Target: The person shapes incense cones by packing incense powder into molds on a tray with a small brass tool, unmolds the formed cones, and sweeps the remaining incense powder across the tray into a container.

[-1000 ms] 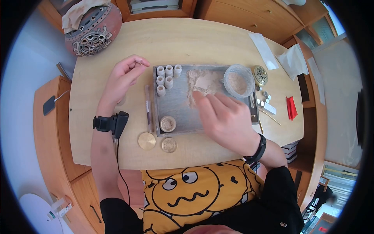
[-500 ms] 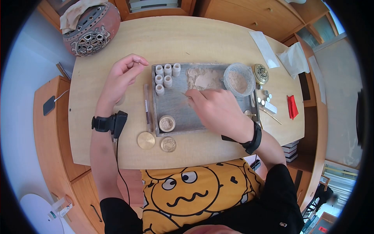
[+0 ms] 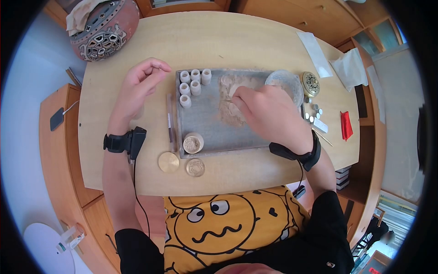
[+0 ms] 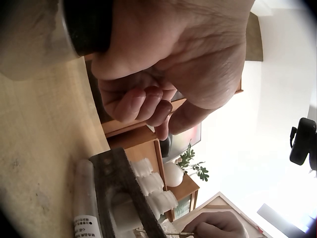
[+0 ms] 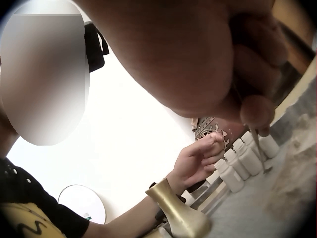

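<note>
My right hand (image 3: pixel 276 114) pinches a thin metal stick (image 5: pixel 255 141) over a shallow grey tray (image 3: pixel 207 132). The stick's small dark tip is low at the tray beside pale powder (image 3: pixel 232 115), seen in the right wrist view. To the left my left hand (image 3: pixel 142 86) hovers over the table, fingers loosely curled and thumb bent toward the index fingertip, with nothing visible in it. Several small white bottles (image 3: pixel 185 101) stand in the tray's far left corner, nearest that hand. A round pot (image 3: pixel 193 143) of powder sits in the near left corner.
A clear bowl (image 3: pixel 292 82) stands at the tray's far right, partly behind my right hand. A brass pierced lid (image 3: pixel 310 84) lies beyond it. Two discs, one a brass lid (image 3: pixel 168 162), lie in front. A brass vase (image 5: pixel 181 213) stands close below my right hand.
My right hand first slid left across the tray, then went back right and away from me. More powder now shows in front of its fingers. My left hand has stayed put.
</note>
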Demonstrator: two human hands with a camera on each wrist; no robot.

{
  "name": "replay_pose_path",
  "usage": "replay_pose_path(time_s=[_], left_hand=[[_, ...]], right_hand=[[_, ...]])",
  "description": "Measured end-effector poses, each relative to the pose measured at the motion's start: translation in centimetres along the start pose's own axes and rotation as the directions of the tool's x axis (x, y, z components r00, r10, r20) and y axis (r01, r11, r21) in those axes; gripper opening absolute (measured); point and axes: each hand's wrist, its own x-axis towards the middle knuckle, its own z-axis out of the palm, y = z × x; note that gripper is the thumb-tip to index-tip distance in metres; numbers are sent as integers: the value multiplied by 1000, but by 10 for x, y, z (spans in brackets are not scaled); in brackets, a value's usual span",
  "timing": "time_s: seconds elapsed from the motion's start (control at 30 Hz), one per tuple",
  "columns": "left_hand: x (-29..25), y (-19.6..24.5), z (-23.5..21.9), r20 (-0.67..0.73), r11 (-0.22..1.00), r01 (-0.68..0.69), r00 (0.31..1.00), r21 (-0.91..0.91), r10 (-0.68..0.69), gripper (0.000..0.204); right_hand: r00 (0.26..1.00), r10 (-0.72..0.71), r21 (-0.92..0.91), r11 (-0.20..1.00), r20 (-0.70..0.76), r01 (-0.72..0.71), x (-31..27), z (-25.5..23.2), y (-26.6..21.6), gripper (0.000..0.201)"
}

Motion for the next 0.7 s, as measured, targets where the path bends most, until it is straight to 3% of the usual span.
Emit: replay_pose_path(time_s=[0.1,0.37,0.7], left_hand=[[1,1,0,-11,1000,2,1000,-3,-2,12],[1,-3,-3,-15,1000,-10,1000,-19,10,13],[-1,1,-1,-18,1000,-12,1000,3,12,14]], right_hand=[[999,14,-108,994,44,-9,2,9,1,13],[987,-119,-193,976,-105,97,5,12,-5,14],[993,-118,-239,964,2,115,-1,8,-13,12]])
